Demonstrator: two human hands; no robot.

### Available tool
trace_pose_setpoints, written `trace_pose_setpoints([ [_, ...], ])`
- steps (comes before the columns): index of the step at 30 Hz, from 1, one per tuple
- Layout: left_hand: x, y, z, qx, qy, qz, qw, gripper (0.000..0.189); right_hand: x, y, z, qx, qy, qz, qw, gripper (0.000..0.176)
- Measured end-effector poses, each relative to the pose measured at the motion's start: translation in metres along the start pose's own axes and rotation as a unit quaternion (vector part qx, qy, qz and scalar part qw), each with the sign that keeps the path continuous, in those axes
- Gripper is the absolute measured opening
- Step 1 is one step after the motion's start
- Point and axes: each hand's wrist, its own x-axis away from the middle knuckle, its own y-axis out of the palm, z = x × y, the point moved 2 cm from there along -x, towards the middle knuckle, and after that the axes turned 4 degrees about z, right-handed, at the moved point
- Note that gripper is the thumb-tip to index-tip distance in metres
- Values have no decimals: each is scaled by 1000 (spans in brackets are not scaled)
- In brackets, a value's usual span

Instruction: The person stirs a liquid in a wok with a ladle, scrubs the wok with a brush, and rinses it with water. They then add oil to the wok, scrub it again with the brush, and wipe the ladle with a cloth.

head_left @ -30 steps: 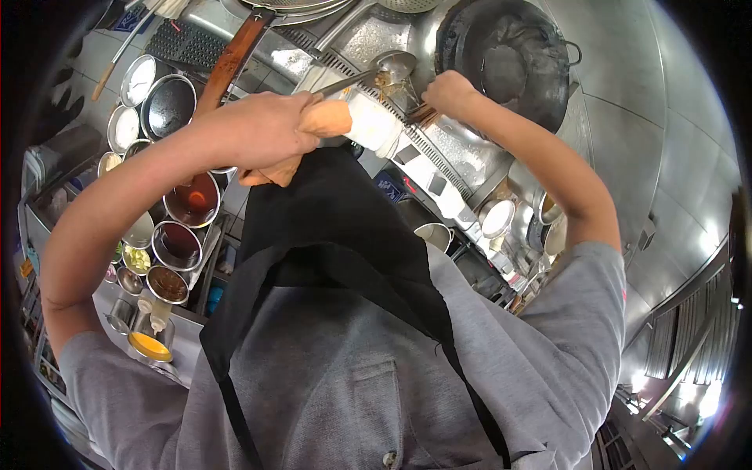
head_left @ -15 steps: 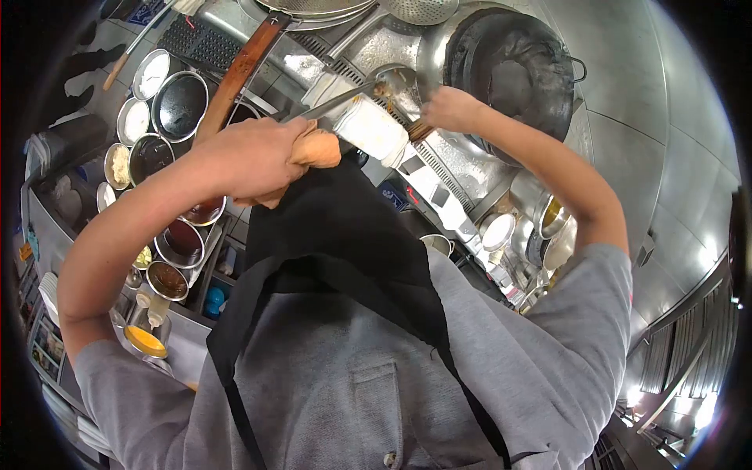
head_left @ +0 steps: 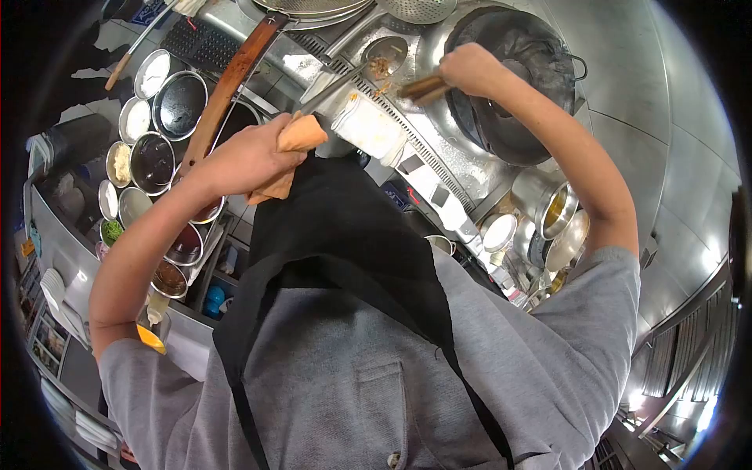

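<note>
We see the left hand (head_left: 258, 157) closed around an orange cloth (head_left: 301, 133), with the handle of a metal ladle (head_left: 342, 82) apparently running into that same grip. If the cloth slid along the handle, we think the bowl could tip and shed its brown scraps (head_left: 380, 67) onto the slotted drain strip (head_left: 424, 142) or the folded white towel (head_left: 370, 129). The right hand (head_left: 474, 69) is clenched on a bamboo brush (head_left: 423, 89), blurred, between the ladle and the black wok (head_left: 542, 53); too hard a flick might spatter the towel, and a loose grip might drop the brush. The bare right forearm crosses the wok's edge, so sagging could mean a burn; we cannot tell whether the metal is hot.
</note>
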Motion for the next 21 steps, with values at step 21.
trace_pose_setpoints([
  [21, 25, 14, -9, -184, 4, 17, 983, 54, -50, 7, -28, 13, -40, 60, 997, 10],
])
